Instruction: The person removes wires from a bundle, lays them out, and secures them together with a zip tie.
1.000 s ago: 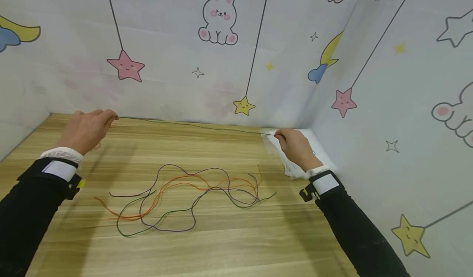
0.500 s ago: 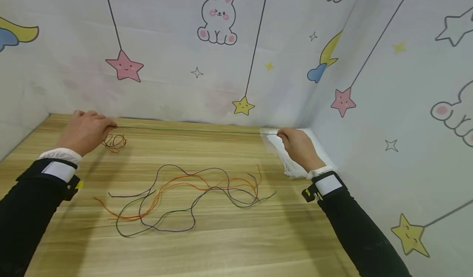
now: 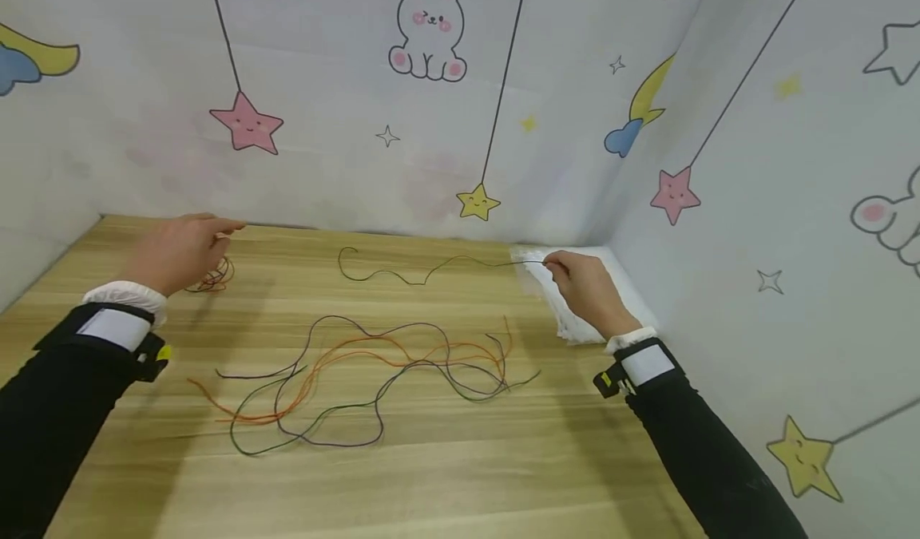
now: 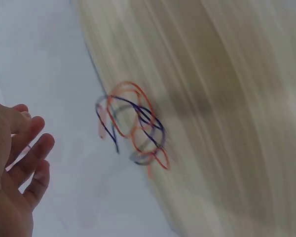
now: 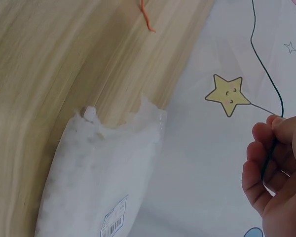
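Note:
In the head view my right hand pinches one end of a dark green string. The string's other end dangles loose in a wavy curve toward the left. The right wrist view shows the green string running between thumb and forefinger and across the palm. My left hand is above the table's back left with relaxed fingers, holding nothing. Beside and below it lies a small tangle of orange and dark purple string, partly hidden by the hand in the head view.
Several long orange, purple and green strings lie loosely crossed on the wooden table. A white plastic package with a barcode label lies at the back right, below my right hand. Patterned white cloth walls border the table.
Earlier both hands held the green string stretched between them. My left hand has let go of its end, which has dropped and swung rightward. The right hand has barely moved.

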